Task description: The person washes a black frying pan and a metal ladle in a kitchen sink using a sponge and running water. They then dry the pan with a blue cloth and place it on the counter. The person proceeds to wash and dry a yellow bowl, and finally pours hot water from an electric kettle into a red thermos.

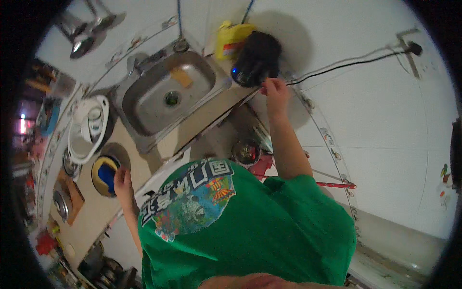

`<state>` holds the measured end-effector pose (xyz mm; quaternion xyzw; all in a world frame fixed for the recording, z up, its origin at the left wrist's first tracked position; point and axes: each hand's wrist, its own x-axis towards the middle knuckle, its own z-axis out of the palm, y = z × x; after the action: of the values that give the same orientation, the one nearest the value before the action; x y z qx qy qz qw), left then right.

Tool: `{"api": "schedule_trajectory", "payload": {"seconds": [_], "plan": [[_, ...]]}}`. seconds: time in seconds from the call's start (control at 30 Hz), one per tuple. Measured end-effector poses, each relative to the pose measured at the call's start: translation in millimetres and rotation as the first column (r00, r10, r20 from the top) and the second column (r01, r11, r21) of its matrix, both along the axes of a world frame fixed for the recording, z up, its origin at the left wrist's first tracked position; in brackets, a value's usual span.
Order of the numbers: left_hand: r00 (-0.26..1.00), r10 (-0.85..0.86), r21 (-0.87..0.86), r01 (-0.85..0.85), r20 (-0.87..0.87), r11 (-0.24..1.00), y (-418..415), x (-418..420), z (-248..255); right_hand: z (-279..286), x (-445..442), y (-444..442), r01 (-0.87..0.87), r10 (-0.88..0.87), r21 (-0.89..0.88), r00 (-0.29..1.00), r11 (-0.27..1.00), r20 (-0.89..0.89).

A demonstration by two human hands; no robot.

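My left hand (123, 183) grips a dark blue object (105, 175) over a round, pale-yellow bowl or pot (95, 179) on the counter. The blue object's exact kind is unclear. Reaching across to the corner, my right hand (276, 92) has its fingertips at the lower edge of a black electric appliance (260, 57). That appliance shows a small blue light, and a black cord (334, 67) runs from beside it to the wall. Blur hides whether my right fingers hold anything.
A steel sink (151, 108) with a yellow sponge (181, 77) inside is set into the counter (135, 159). Left of it stands a white basin (81, 146) with dishes. A yellow jug (229, 34) is behind the appliance; a metal lid (62, 205) rests by a wooden board (76, 202).
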<state>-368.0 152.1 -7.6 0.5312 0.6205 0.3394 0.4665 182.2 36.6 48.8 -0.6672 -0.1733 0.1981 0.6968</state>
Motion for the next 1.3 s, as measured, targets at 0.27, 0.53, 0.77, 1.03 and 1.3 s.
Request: {"api": "schedule_trajectory", "payload": {"seconds": [0.27, 0.53, 0.77, 1.03, 1.3], "plan": [[0.664, -0.682, -0.410, 0.555, -0.306, 0.724, -22, 104, 61, 34, 5, -44, -0.349, 0.886, -0.926, 0.462, 0.142, -0.039], [0.600, -0.499, -0.011, 0.633, -0.626, 0.774, -16, 176, 52, 32, 65, -53, 0.146, 0.059, -0.514, 0.931, 0.845, 0.361], [0.672, -0.692, -0.140, 0.683, -0.264, 0.717, -52, 196, 37, -44, 90, 5, -0.082, 0.129, -0.274, 0.979, 0.958, 0.157], [0.714, -0.586, -0.215, 0.548, -0.383, 0.808, -86, 152, 51, -58, 72, 62, 0.047, -0.014, 0.221, 0.989, 0.974, -0.151], [0.674, -0.566, -0.242, 0.518, -0.474, 0.820, -110, 94, 33, -84, 138, 29, 0.240, -0.221, -0.065, 0.951, 0.969, 0.214]]}}
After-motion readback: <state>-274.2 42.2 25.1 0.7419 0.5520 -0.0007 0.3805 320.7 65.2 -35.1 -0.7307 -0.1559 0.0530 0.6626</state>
